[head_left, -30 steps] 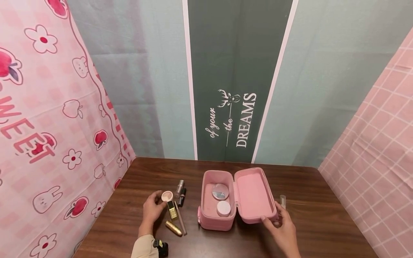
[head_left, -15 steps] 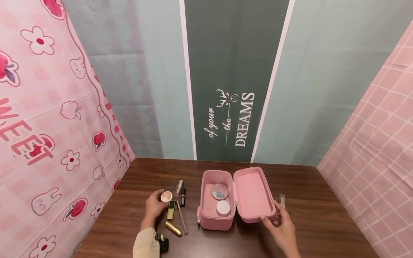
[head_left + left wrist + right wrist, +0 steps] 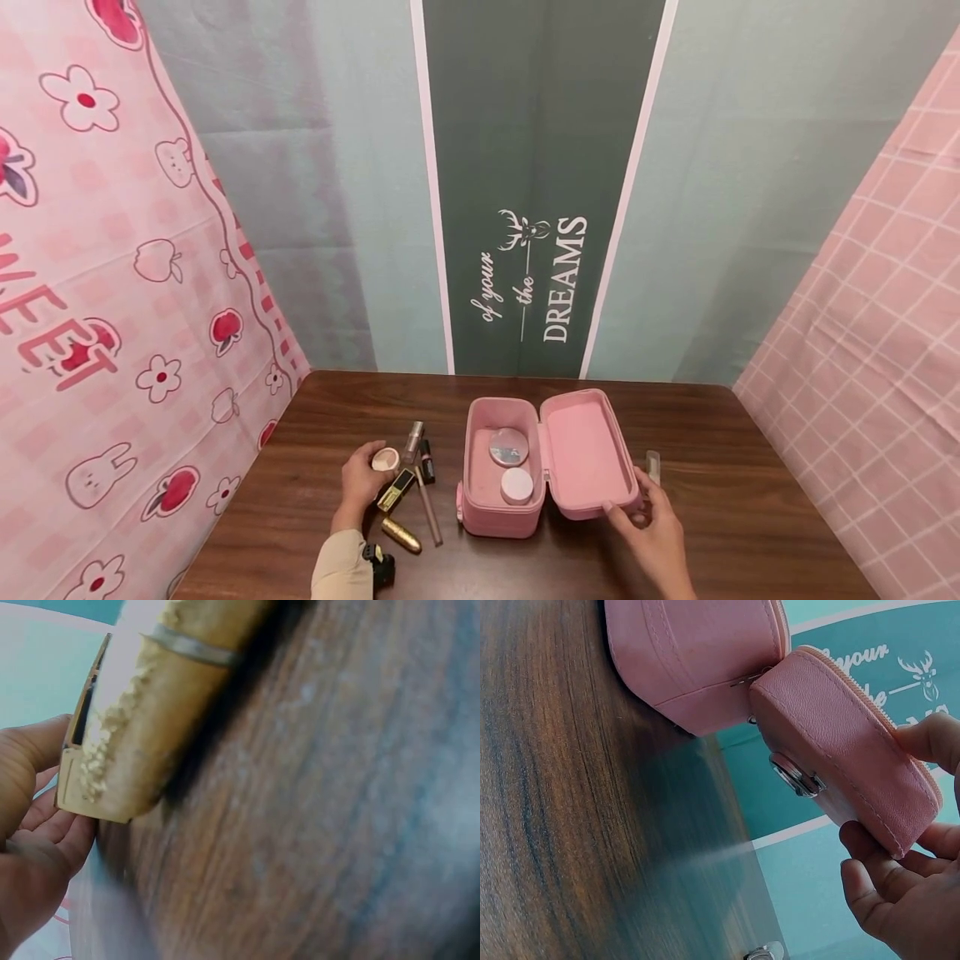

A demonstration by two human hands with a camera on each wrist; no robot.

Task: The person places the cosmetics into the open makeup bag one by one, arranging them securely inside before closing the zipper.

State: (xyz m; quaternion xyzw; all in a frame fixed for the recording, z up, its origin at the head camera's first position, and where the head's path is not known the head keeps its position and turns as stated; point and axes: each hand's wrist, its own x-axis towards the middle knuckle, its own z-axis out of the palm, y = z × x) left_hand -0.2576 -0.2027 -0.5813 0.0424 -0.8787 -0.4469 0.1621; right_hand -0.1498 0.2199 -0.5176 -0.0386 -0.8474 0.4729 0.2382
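My left hand (image 3: 362,477) is at the left of the table, thumb and fingers pinching a small round cream-coloured compact (image 3: 386,459). Just below the compact lies a black-and-gold lipstick (image 3: 396,490), slanted. A gold embossed lipstick tube (image 3: 402,535) is nearer me; it looms large in the left wrist view, where the compact is hidden. My right hand (image 3: 654,529) grips the corner of the pink lid (image 3: 588,450), thumb on its rim and fingers underneath. The lid hangs open to the right of the pink cosmetic case (image 3: 501,521), which holds a round mirror-like disc (image 3: 509,447) and a white-lidded jar (image 3: 517,486).
Beside my left hand lie a slim pencil (image 3: 430,508), a black lipstick (image 3: 427,462) and a clear-capped tube (image 3: 413,442). Another clear tube (image 3: 653,467) stands behind my right hand. Fabric curtains (image 3: 390,208) rise behind the table (image 3: 720,467).
The black-and-gold lipstick has turned from nearly upright in view to a slant, and the pencil's near end has shifted right. My right hand keeps its hold on the lid.
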